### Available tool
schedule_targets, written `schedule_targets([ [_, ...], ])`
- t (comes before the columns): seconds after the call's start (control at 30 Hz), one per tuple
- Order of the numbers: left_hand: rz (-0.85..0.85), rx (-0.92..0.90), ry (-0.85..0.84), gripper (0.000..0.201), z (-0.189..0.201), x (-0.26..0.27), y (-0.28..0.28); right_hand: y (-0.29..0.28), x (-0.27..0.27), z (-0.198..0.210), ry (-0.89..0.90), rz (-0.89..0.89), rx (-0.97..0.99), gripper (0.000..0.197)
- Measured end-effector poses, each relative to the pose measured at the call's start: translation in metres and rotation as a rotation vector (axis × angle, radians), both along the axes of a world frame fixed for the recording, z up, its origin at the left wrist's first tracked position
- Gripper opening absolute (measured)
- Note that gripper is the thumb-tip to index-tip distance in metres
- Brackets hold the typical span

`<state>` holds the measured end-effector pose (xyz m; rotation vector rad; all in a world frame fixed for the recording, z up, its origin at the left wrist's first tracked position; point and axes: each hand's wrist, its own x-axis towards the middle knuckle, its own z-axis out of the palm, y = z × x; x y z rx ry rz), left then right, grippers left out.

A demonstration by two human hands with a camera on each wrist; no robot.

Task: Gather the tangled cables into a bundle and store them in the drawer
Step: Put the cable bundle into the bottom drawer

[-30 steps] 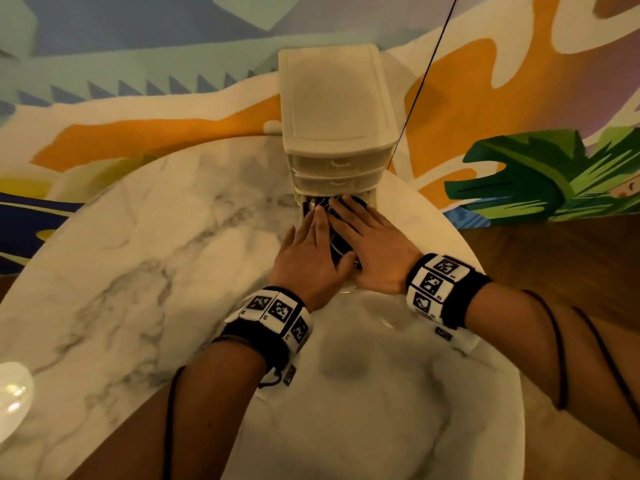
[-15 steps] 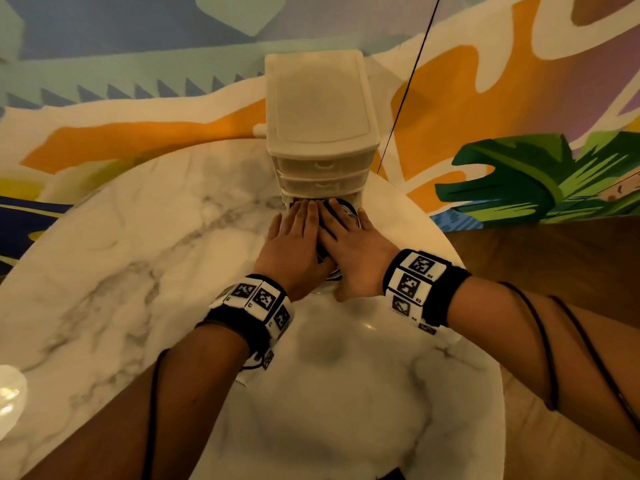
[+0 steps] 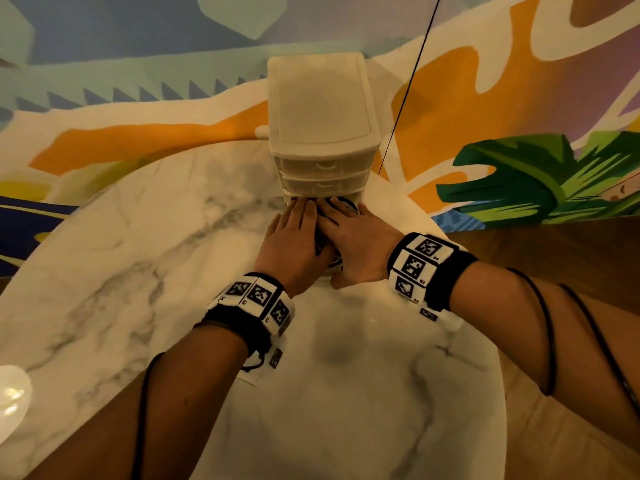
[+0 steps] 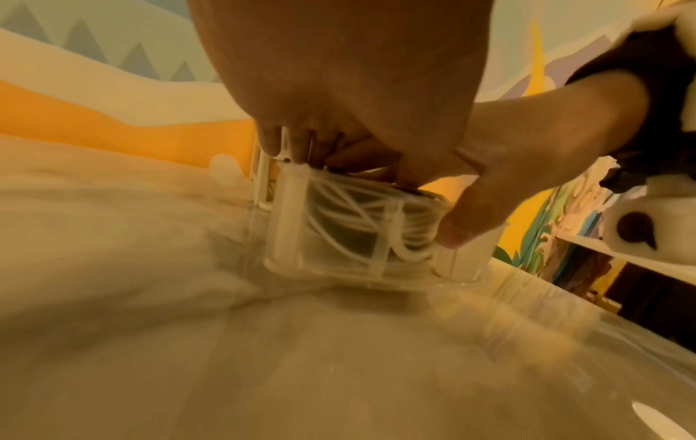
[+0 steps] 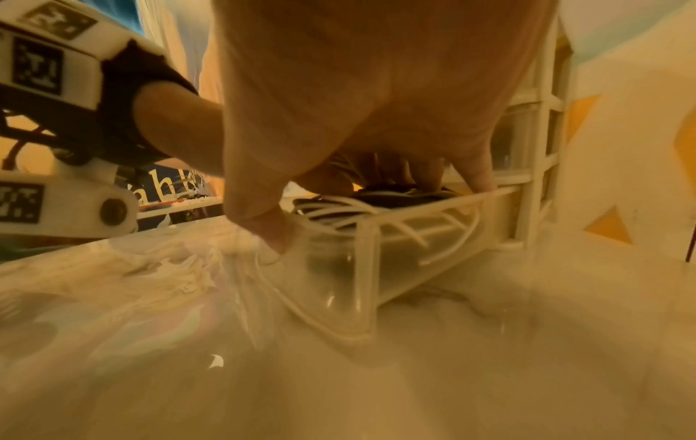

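- Both hands lie flat, side by side, on top of the cables (image 4: 350,220), which sit coiled in the pulled-out bottom drawer (image 5: 380,247) of the small plastic drawer unit (image 3: 320,109) at the far edge of the marble table (image 3: 138,271).
- The left hand (image 3: 294,244) has its fingers straight and close together, tips reaching the drawer's back end by the unit's frame.
- The right hand (image 3: 356,244) is also spread flat, fingers slightly fanned, with its thumb (image 5: 260,220) hanging over the drawer's front corner.
- Neither hand grips anything (they press down, as far as I can see).
- The bundle is directly under the palms, white and dark loops visible through the clear walls, some rising to the rim or just above it.
- The drawer's long axis runs straight away from the person into the unit, so I'd judge the coming push goes forward along that line, once the loops are below the rim.
- Both hands are equally near; the right thumb is already at the front.
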<state>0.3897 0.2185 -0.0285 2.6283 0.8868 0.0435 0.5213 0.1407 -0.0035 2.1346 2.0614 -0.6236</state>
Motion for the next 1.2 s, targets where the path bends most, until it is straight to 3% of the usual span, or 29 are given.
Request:
schedule_targets([
  [0.1, 0.024, -0.004, 0.028, 0.077, -0.006, -0.004, -0.002, 0.0, -0.001, 0.003, -0.009, 0.004, 0.001, 0.122],
  [0.3, -0.077, 0.114, 0.059, 0.079, -0.011, -0.007, 0.009, -0.004, -0.003, -0.002, -0.19, 0.075, 0.044, 0.116],
  [0.47, -0.195, 0.184, 0.041, 0.066, -0.01, -0.006, 0.019, -0.009, -0.001, -0.009, -0.093, 0.037, 0.057, 0.117],
  [0.63, -0.189, 0.161, -0.017, 0.057, -0.006, -0.002, 0.018, -0.012, 0.001, -0.005, -0.089, 0.04, 0.078, 0.115],
  [1.03, -0.096, 0.042, -0.034, 0.067, -0.001, -0.003, 0.01, -0.006, 0.011, -0.007, 0.003, 0.019, 0.131, 0.103],
  [1.2, -0.152, 0.096, 0.107, 0.088, -0.012, -0.021, -0.01, -0.012, 0.02, -0.021, -0.065, 0.08, 0.091, 0.099],
])
